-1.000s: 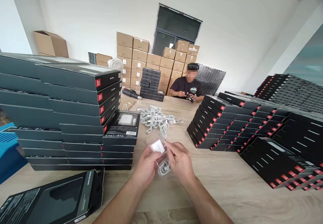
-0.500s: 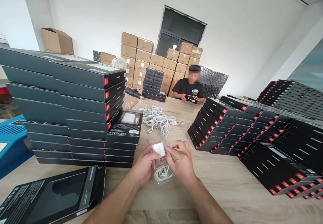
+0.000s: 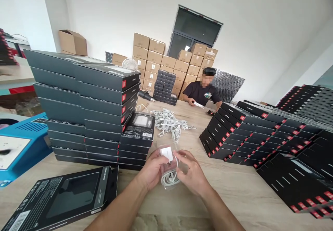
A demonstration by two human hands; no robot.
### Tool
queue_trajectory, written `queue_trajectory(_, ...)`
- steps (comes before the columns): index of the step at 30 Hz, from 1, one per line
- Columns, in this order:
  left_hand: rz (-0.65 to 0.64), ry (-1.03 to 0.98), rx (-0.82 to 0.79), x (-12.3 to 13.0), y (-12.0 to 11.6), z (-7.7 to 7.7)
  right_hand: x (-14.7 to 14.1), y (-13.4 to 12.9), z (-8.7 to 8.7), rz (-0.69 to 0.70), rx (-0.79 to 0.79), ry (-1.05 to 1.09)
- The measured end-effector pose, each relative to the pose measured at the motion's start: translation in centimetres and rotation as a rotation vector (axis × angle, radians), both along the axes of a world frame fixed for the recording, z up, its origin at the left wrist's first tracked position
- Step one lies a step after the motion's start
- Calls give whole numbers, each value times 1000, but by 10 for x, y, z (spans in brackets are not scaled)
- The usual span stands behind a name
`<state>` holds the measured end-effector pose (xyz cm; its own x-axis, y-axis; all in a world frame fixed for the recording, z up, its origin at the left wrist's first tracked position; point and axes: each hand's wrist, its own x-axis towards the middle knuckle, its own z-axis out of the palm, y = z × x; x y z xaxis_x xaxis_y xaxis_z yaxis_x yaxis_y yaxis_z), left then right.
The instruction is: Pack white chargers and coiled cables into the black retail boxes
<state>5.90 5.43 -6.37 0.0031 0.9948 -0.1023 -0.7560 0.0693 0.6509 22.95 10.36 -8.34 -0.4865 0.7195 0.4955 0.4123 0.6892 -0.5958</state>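
Note:
A clear plastic tray [image 3: 164, 171] is gripped by my left hand [image 3: 151, 170], its thumb lying over the lower edge of a white charger [image 3: 167, 152]. The charger sits in the tray's upper part with its prongs pointing down. Coiled white cable [image 3: 170, 178] fills the lower part. My right hand [image 3: 191, 172] is at the tray's right side, index finger and thumb at the white cable end beside the charger. Its other fingers are curled. Beyond the tray, a pile of coiled white cables [image 3: 170, 121] lies on the wooden table [image 3: 156, 208].
Stacked dark boxes [image 3: 104, 99] stand at left, more black boxes [image 3: 231, 130] at right. An open black box [image 3: 65, 196] lies front left beside a blue machine [image 3: 23, 144]. Across the table sits a person [image 3: 201, 92] holding a white item. A heat gun [image 3: 146, 95] lies behind the left stack.
The view has turned left, so the surroundings appear further right. My right index finger has straightened along the tray's edge. The person opposite has moved their hands apart and now holds a white item.

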Motion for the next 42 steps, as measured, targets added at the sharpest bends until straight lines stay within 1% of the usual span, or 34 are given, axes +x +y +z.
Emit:
queue_trajectory(6, 12, 32, -36, 1, 2, 5, -2, 3, -2, -25, -56, -26)
queue_trajectory(11, 31, 40, -64, 1, 2, 4, 4, 6, 1, 60, -64, -98)
queue_trajectory(13, 40, 41, -70, 1, 2, 3, 6, 8, -1, 60, -36, -112)
queue_trajectory(19, 52, 45, -91, 1, 4, 2, -3, 13, -17, 5, 80, -57)
queue_trajectory(22, 80, 42, -97, -1, 5, 4, -11, 10, -22, 0, 67, 14)
queue_trajectory(24, 82, 41, -90, -2, 4, 7, -13, 8, -20, 33, -5, 94)
queue_trajectory(25, 62, 44, -80, -2, 3, 8, -12, 7, -17, 55, -62, 151)
queue_trajectory(27, -40, 52, -50, -2, 1, 10, -6, 7, -8, 86, -205, 294)
queue_trajectory(30, -245, 93, -13, -1, -1, 12, 7, 10, 7, 76, -498, 527)
queue_trajectory(32, -324, 136, 14, 1, -1, 11, 14, 13, 14, 85, -673, 584)
queue_trajectory(33, -347, 154, 29, 1, -1, 10, 16, 15, 16, 102, -723, 573)
queue_trajectory(35, -364, 171, 47, 2, 1, 9, 18, 17, 18, 145, -748, 531)
queue_trajectory(37, -332, 179, 28, 1, 4, 8, 19, 20, 17, 166, -742, 536)
queue_trajectory(42, -282, 199, -22, -3, 9, 6, 22, 28, 17, 90, -748, 685)
